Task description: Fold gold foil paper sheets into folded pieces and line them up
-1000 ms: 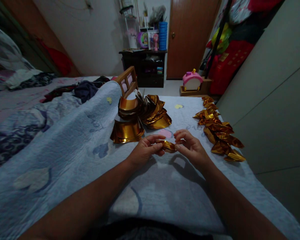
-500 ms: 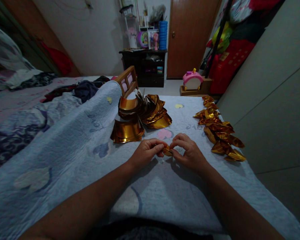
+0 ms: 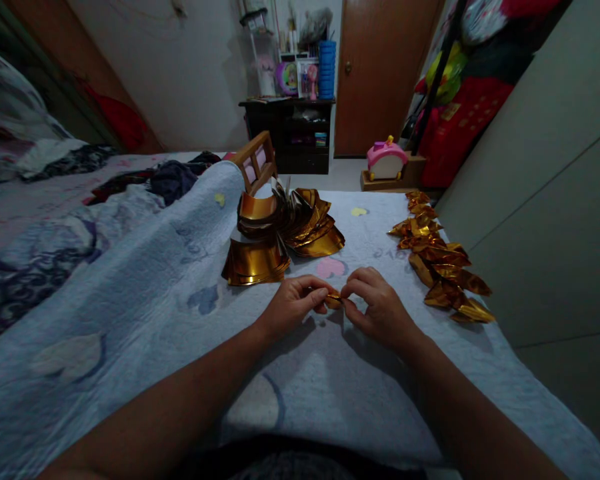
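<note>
Between my hands is a small folded piece of gold foil paper (image 3: 333, 301), held just above the quilt. My left hand (image 3: 300, 298) pinches its left end with thumb and fingers. At its right end, the thumb and index finger of my right hand (image 3: 373, 300) are closed on the tip. Beyond my hands lie fanned stacks of gold foil sheets (image 3: 257, 261), curved and overlapping. Along the right side runs a row of folded gold foil pieces (image 3: 437, 260) with pointed ends. My fingers cover part of the held piece.
A light blue quilt (image 3: 325, 393) with heart patterns covers the surface and rises on the left. Clothes (image 3: 173, 180) lie on a bed there. A small wooden rail (image 3: 255, 160) stands behind the stacks. A pale cabinet (image 3: 555, 200) borders the right side.
My right finger and thumb have drawn closer together on the foil's right tip. The held piece looks narrower. The stacks and the row of folded pieces stay put.
</note>
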Tool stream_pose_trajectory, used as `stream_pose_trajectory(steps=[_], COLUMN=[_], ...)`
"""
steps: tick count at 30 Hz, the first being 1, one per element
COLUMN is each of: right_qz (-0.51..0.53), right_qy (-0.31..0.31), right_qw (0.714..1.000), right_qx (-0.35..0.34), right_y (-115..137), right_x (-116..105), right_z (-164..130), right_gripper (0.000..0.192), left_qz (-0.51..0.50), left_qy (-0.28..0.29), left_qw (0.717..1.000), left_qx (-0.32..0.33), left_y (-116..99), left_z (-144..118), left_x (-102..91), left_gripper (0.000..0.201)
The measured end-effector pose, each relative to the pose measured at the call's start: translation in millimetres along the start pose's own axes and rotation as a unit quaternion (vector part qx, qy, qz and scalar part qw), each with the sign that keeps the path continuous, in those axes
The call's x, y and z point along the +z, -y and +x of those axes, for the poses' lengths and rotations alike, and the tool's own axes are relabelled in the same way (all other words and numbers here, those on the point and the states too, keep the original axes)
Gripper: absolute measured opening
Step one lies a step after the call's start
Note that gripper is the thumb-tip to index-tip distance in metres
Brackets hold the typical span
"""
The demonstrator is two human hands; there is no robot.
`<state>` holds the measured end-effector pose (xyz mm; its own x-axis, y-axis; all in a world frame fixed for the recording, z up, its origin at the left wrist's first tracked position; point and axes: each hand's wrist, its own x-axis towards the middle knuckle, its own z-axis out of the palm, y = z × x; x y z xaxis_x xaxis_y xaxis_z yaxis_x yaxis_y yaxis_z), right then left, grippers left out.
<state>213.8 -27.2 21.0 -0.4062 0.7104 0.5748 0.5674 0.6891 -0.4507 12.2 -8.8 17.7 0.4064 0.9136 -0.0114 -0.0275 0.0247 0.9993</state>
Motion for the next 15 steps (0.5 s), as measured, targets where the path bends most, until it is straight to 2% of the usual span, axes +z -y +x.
stream_pose_trajectory(steps=[11, 15], right_qz=[-0.088, -0.101], right_qy=[-0.048, -0.052], right_qw=[0.994, 0.992], right_qx=[-0.035, -0.05], right_y=[6.9, 7.1], right_x=[3.5, 4.6], right_z=[-0.1, 0.1], right_gripper=[0.018, 0.017], left_qz=[-0.046, -0.095], left_qy=[-0.01, -0.014], left_qw=[0.999, 0.995], left_qx=[-0.019, -0.04], left_y=[1.1, 5.8], left_z=[0.0, 0.9], left_x=[4.2, 2.5], left_gripper=[0.028, 0.037])
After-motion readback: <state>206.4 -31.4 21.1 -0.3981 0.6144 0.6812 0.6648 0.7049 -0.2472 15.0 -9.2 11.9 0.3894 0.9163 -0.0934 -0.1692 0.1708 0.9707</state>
